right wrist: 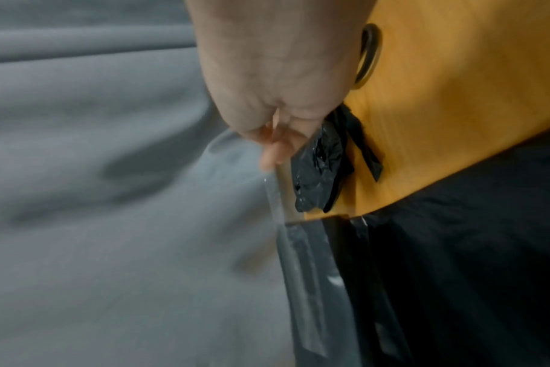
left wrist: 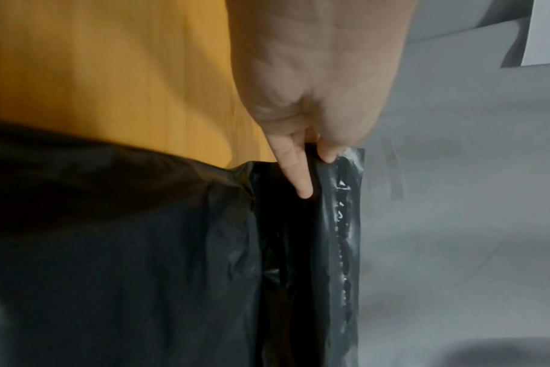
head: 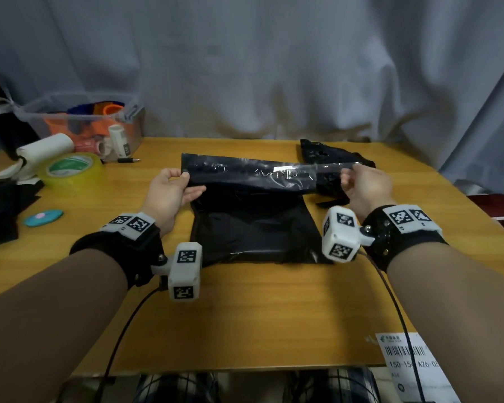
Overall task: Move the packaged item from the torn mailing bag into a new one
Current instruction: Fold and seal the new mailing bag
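Note:
A new black mailing bag (head: 250, 228) lies flat at the middle of the wooden table (head: 245, 309), its glossy flap (head: 245, 173) raised at the far end. My left hand (head: 172, 187) pinches the flap's left corner between thumb and index finger (left wrist: 305, 188). My right hand (head: 364, 184) pinches a clear peel-off strip (head: 326, 167) that stretches off the flap to the right; in the right wrist view this strip (right wrist: 278, 198) runs from my fingers (right wrist: 273, 156) to the flap. The torn black bag (head: 326, 154) lies crumpled behind my right hand. No packaged item shows.
At the back left stand a clear bin (head: 79, 120) of coloured parts, a yellow tape roll (head: 70, 170), a white paper roll (head: 45, 146) and a pen (head: 128, 160). A teal oval (head: 42, 218) lies left. A shipping label (head: 410, 362) sits at the front right corner. Grey curtain hangs behind.

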Demonstrator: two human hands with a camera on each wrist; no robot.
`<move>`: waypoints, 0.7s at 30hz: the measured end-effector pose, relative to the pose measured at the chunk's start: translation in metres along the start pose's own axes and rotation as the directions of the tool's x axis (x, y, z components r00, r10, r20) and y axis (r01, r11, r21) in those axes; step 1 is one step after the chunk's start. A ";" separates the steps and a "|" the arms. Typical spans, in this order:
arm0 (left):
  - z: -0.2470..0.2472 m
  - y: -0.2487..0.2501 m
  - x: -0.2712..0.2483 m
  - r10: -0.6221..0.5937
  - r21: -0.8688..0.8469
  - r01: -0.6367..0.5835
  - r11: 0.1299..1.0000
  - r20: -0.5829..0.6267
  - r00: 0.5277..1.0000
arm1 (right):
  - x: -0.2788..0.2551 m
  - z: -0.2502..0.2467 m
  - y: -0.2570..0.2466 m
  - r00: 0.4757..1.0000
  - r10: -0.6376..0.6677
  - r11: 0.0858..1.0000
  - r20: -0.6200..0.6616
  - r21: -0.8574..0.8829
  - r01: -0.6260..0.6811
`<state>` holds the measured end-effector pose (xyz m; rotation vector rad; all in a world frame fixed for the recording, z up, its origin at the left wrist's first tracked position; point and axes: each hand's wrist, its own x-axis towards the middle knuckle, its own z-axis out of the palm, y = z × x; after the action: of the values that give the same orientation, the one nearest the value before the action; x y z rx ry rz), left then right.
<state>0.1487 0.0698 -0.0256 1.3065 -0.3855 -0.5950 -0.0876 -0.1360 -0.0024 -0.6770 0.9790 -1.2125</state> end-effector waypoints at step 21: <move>0.029 0.005 0.048 -0.048 -0.074 0.040 0.996 -0.114 0.992 | 0.062 0.002 -0.035 0.765 -0.630 0.408 0.133 -0.781 0.472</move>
<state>0.1702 0.0186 -0.0171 1.2772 -0.2386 -0.5625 -0.0990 -0.2048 0.0131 -1.7534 1.5447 -1.4085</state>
